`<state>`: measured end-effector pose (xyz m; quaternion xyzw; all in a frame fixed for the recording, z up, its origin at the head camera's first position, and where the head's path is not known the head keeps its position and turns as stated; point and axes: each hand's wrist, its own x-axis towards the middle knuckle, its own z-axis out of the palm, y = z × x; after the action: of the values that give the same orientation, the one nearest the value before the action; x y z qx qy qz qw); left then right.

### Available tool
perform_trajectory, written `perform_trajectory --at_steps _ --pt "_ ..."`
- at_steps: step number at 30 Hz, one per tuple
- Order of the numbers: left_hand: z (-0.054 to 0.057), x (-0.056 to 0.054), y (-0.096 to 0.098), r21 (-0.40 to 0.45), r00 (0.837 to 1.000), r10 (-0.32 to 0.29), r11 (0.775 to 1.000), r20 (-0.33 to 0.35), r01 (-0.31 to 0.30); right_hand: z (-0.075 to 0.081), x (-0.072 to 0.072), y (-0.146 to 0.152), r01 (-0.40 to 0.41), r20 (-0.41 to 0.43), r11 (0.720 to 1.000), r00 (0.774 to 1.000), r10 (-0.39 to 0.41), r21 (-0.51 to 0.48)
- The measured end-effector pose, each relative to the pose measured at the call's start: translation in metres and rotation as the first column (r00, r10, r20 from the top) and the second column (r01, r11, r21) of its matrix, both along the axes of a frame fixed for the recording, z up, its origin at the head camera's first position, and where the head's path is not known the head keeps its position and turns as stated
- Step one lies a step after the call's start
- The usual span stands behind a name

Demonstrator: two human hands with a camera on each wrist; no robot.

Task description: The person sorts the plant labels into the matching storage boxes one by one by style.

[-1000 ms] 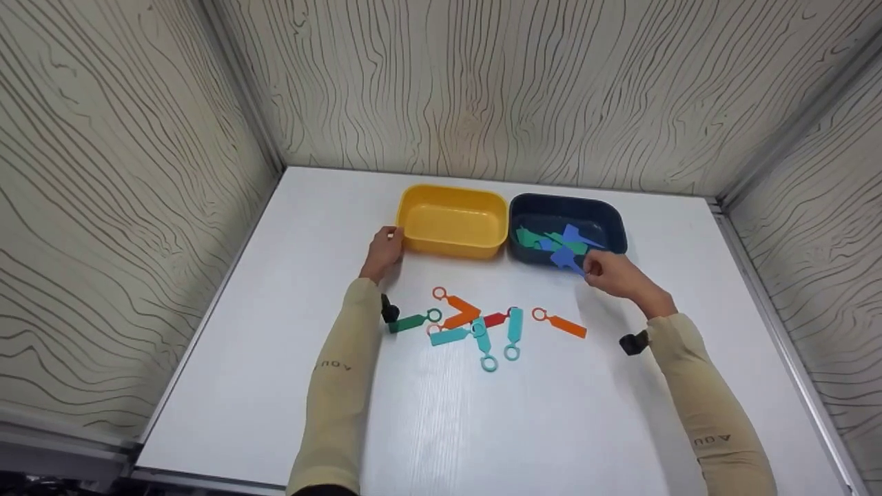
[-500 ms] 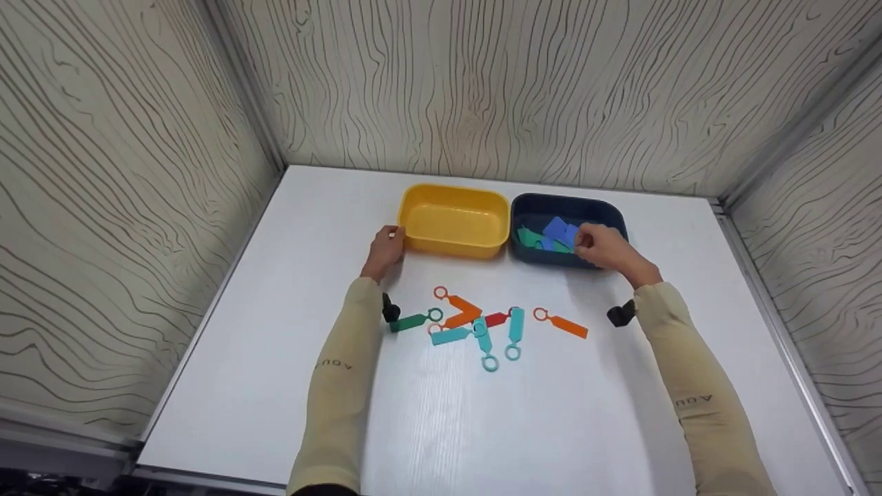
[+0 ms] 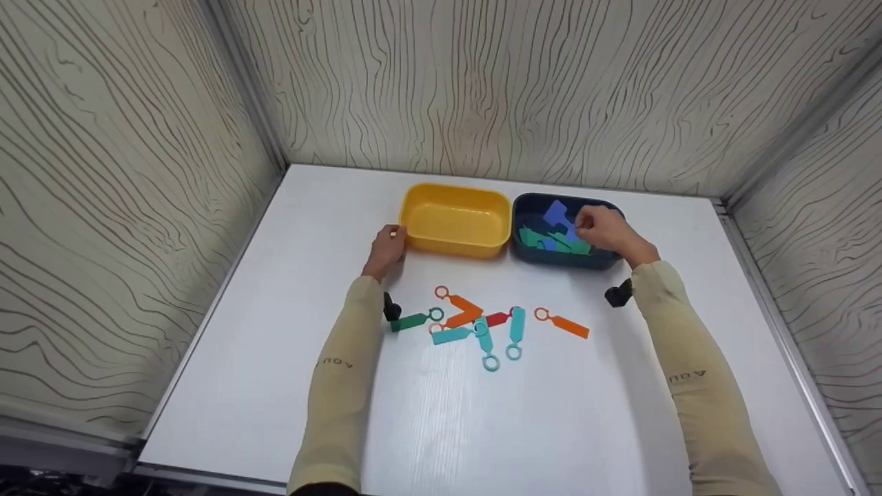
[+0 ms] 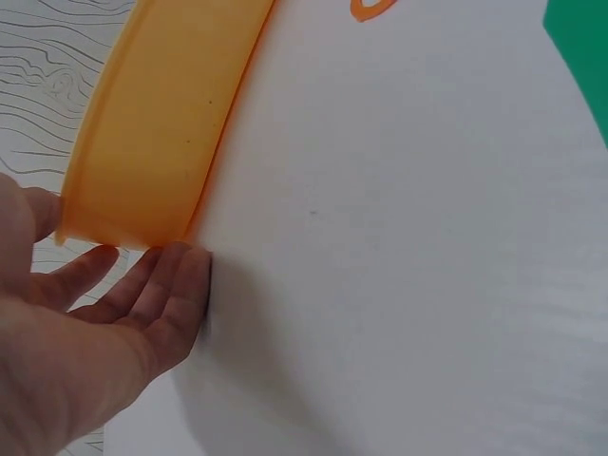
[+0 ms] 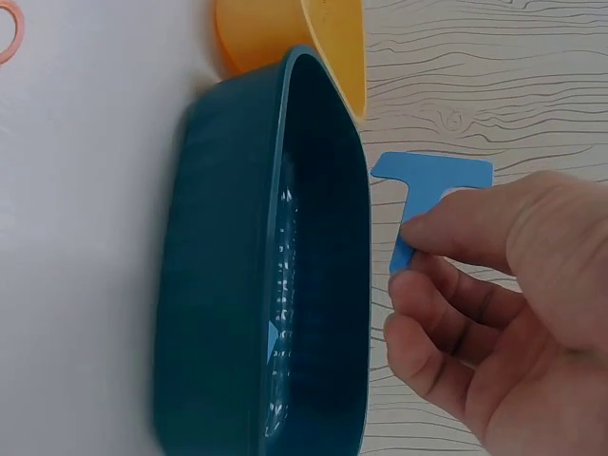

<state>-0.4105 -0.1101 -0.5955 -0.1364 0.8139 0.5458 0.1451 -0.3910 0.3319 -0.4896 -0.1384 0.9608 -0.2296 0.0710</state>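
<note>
In the head view my right hand (image 3: 610, 231) is over the dark blue container (image 3: 551, 257), pinching a blue T-shaped tag (image 5: 432, 176) by its stem between thumb and forefinger. The right wrist view shows the tag's wide head pointing away from the fingers, above the rim. Green T-shaped tags (image 3: 534, 239) and at least one more blue piece lie in that container, partly hidden by the hand. My left hand (image 3: 386, 251) holds the left end of the yellow container (image 3: 451, 244); in the left wrist view the thumb is at its rim and the fingertips touch the outer wall.
On the white table (image 3: 524, 427) lie several ring-ended tags: a dark green one (image 3: 411, 322), an orange one (image 3: 570, 327), a red one (image 3: 496, 319) and turquoise ones (image 3: 517, 324), some overlapping. Wood-patterned walls (image 3: 468, 89) stand behind and at both sides.
My right hand has moved from the dark blue container's front edge to above its inside, carrying the blue tag away from me. The left hand and the tags on the table stay put.
</note>
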Motion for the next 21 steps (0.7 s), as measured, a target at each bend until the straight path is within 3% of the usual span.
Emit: perform_trajectory --at_steps 10,17,21 --pt "0.001 0.002 0.0 -0.015 1.0 -0.001 1.0 0.015 0.001 -0.002 -0.004 0.001 0.01 -0.034 1.0 0.999 -0.01 0.001" --pt "0.001 0.002 -0.001 -0.01 1.0 -0.011 1.0 0.011 0.011 -0.003 0.005 0.004 0.008 -0.023 1.0 1.0 -0.009 -0.012" --pt "0.0 0.003 -0.002 0.002 0.999 -0.021 1.0 -0.035 0.021 -0.003 0.012 0.004 0.011 -0.014 1.0 1.0 -0.011 -0.015"
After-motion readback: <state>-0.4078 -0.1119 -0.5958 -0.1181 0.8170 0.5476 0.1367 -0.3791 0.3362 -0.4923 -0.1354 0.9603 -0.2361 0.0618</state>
